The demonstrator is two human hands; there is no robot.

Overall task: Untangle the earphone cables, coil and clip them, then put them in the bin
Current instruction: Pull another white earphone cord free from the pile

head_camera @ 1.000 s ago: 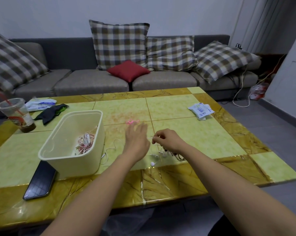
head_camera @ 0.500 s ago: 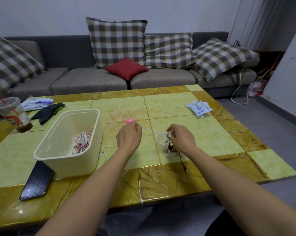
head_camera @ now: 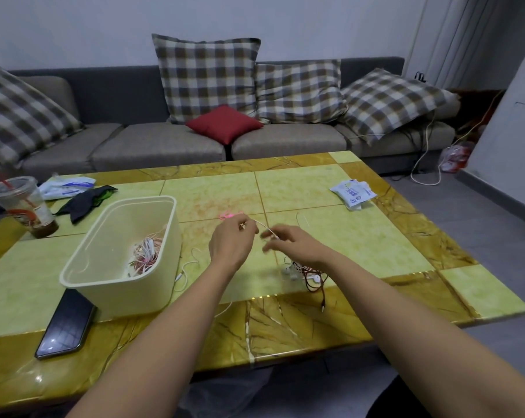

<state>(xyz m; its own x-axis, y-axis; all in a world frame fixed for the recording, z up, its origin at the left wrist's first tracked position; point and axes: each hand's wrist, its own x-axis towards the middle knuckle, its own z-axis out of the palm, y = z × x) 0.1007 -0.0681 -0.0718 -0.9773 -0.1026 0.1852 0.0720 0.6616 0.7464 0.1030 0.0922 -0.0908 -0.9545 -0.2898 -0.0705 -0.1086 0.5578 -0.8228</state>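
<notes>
A thin white earphone cable runs between my two hands above the table's middle. My left hand pinches one end of it near a pink clip lying on the table. My right hand is blurred, its fingers spread loosely around the cable. Under my right wrist lies a tangle of white and dark red earphone cables. A cream plastic bin at the left holds coiled pink and white cables. More white cable trails beside the bin.
A phone lies in front of the bin. At the far left stand a drink cup, a black cloth and a white packet. Another white packet sits at the far right. A sofa with cushions stands behind the table.
Both hands have lifted off the table and come closer together. The white cable is now stretched between them, and the right hand has opened away from the tangle.
</notes>
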